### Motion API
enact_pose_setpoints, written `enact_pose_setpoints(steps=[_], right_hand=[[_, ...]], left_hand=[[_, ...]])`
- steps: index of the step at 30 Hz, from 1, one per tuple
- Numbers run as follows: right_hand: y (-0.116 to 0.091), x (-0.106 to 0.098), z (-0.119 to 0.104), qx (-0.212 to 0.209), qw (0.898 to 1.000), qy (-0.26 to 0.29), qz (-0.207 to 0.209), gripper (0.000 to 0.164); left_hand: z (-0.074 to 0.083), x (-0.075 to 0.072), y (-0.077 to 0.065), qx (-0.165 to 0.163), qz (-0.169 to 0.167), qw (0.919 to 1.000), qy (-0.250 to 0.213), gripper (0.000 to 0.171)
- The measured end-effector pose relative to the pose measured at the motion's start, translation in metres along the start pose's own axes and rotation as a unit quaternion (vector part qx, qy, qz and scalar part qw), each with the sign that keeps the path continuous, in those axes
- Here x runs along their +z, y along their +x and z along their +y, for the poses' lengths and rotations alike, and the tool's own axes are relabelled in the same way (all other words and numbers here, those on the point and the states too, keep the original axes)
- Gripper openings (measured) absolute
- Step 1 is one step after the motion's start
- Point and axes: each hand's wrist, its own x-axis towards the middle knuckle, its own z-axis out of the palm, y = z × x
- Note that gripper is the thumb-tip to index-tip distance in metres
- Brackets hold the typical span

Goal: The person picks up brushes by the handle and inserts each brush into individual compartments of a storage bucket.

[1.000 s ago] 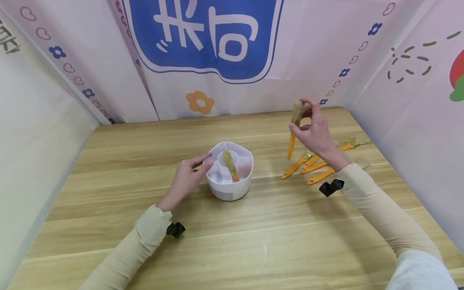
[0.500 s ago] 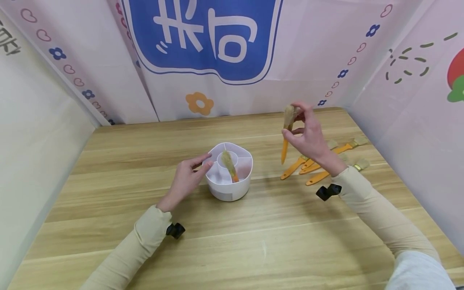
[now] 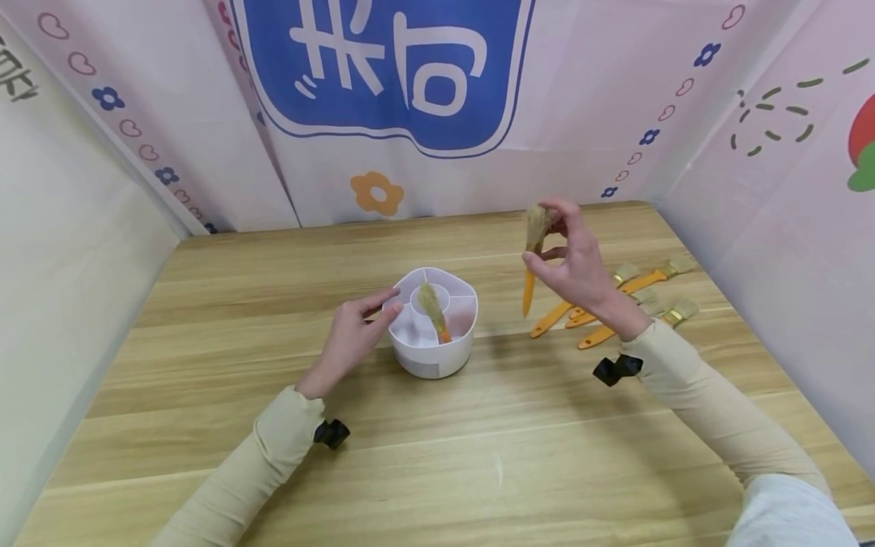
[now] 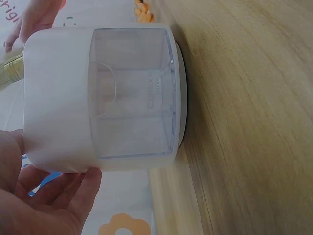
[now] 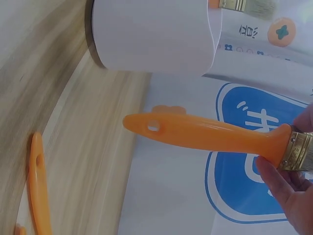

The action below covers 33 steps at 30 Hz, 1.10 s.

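Observation:
A white pen organizer (image 3: 431,366) with several compartments stands on the table. One paintbrush (image 3: 431,305) leans inside it, bristles up. At the organizer's left rim, my left hand (image 3: 350,334) grips the wall; the left wrist view has its fingers against the white side, beside a clear front panel (image 4: 132,93). My right hand (image 3: 577,266) pinches a second paintbrush (image 5: 205,132) near its metal ferrule (image 5: 296,151). This brush hangs nearly upright above the table, bristles up, its orange handle pointing down, to the right of the organizer.
Several orange-handled paintbrushes (image 3: 598,334) lie in a loose group on the wooden table (image 3: 424,471), below and right of my right hand. A printed cloth wall (image 3: 567,114) rises behind the table, with side walls left and right.
My right hand has moved left and slightly down with the paintbrush, closer to the organizer. The left hand, the organizer and the brush in it have stayed in place.

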Motion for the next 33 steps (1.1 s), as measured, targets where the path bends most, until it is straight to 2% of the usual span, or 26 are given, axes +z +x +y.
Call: enact_pose_setpoints(steps=[16, 33], right_hand=[[-0.002, 0.006, -0.014, -0.002, 0.999, 0.038, -0.005, 0.070], [0.001, 0.014, -0.031, -0.041, 0.996, 0.082, -0.006, 0.070]], left_hand=[[0.000, 0.000, 0.000, -0.004, 0.000, 1.0000, 0.000, 0.041], [0.001, 0.001, -0.001, -0.004, 0.005, 1.0000, -0.004, 0.041]])
